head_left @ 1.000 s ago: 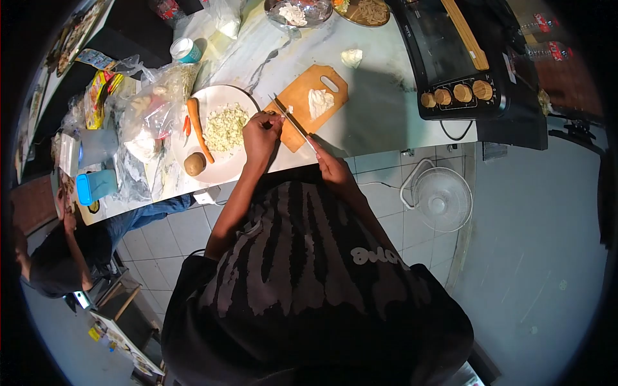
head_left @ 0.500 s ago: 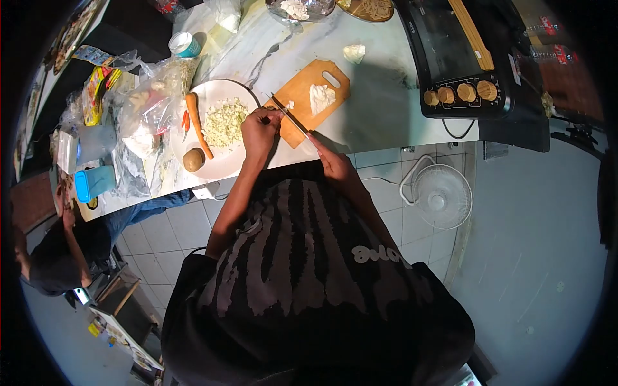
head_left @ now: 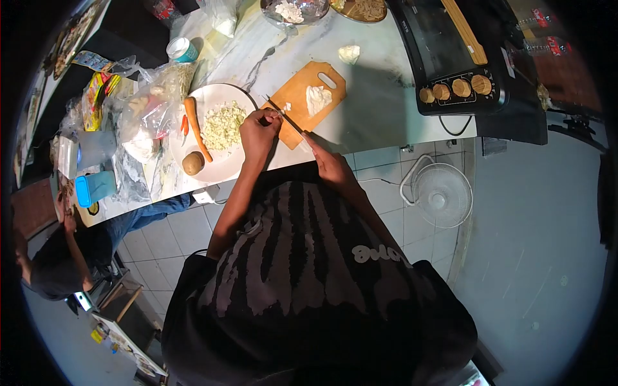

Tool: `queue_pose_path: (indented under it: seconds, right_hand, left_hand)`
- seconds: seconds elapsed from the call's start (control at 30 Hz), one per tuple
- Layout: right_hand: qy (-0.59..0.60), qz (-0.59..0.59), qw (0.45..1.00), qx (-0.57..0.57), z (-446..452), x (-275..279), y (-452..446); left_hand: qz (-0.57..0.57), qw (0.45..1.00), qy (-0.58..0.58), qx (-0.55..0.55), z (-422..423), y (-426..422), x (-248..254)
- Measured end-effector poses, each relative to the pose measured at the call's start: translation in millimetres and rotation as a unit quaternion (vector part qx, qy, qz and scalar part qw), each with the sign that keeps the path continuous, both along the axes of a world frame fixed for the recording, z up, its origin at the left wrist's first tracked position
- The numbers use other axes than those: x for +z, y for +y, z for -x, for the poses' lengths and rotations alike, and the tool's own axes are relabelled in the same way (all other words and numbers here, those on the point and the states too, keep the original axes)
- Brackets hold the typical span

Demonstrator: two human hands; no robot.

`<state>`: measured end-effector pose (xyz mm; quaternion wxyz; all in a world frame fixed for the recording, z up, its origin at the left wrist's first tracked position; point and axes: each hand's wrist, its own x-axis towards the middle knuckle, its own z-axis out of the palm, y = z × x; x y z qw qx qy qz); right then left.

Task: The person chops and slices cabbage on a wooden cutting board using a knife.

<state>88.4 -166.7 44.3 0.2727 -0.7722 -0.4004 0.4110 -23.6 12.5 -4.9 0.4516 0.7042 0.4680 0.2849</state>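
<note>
My right hand (head_left: 329,162) is closed round the handle of a knife (head_left: 291,120), whose blade slants across the near left part of a wooden cutting board (head_left: 298,92). Beside the blade, the fingertips of my left hand (head_left: 259,136) are pinched together; whatever is between them is hidden. A white, layered vegetable piece (head_left: 318,99) lies on the board, and a small white bit (head_left: 287,106) is close to the blade. Left of my left hand, a large pale plate (head_left: 221,168) carries chopped pale vegetable (head_left: 223,127), a carrot (head_left: 196,128), red chillies (head_left: 185,126) and a round brown potato (head_left: 192,163).
A black oven (head_left: 454,64) with wooden knobs stands at the right. Another pale piece (head_left: 349,54) lies beyond the board. Plastic bags (head_left: 151,106) and a blue-lidded container (head_left: 95,188) crowd the left. A fan (head_left: 440,196) is on the floor; another person (head_left: 61,264) is at far left.
The whole view has shifted slightly. Both hands and the knife keep nearly the same place at the board, the left fingers still pinched beside the blade.
</note>
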Motion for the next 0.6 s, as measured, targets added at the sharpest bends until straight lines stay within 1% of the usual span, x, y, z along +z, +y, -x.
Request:
queue_pose_path:
  seconds: [0.07, 0.13, 0.17, 0.23, 0.33, 0.4, 0.47, 0.53, 0.6]
  right_hand:
    - [0.012, 0.018, 1.000, 0.005, 0.4, -2.4, -3.7]
    - [0.008, -0.074, 0.997, -0.017, 4.3, -12.6, -10.0]
    - [0.008, -0.075, 0.997, -0.015, 4.2, -18.3, -11.6]
    - [-0.001, -0.162, 0.986, -0.036, 5.7, -21.8, -13.4]
    - [0.003, -0.186, 0.982, -0.035, 3.0, -24.5, -13.2]
    - [-0.008, -0.179, 0.983, -0.046, 4.6, -25.4, -13.5]
    - [-0.018, -0.172, 0.983, -0.057, 6.3, -26.7, -13.0]
    - [-0.028, -0.215, 0.974, -0.059, 7.1, -29.9, -11.9]
    - [-0.015, -0.199, 0.978, -0.059, 6.9, -30.3, -12.4]
  left_hand:
    - [-0.004, 1.000, 0.007, -0.018, 1.5, 0.1, 0.1]
    - [-0.005, 1.000, 0.009, -0.016, 1.0, -1.0, 7.7]
    - [-0.005, 1.000, 0.012, -0.016, 0.7, -1.7, 10.9]
    - [-0.006, 1.000, 0.015, -0.024, 1.5, -2.4, 8.8]
    - [-0.013, 0.999, 0.029, -0.038, -1.4, -3.7, 10.0]
    - [-0.018, 0.998, 0.040, -0.042, -2.5, -4.2, 8.8]
    - [-0.043, 0.998, 0.038, -0.040, -4.1, -3.2, 2.3]
    - [-0.038, 0.998, 0.025, -0.040, -4.0, -0.4, -6.1]
    - [-0.032, 0.999, 0.012, -0.039, -2.8, 0.2, -7.1]
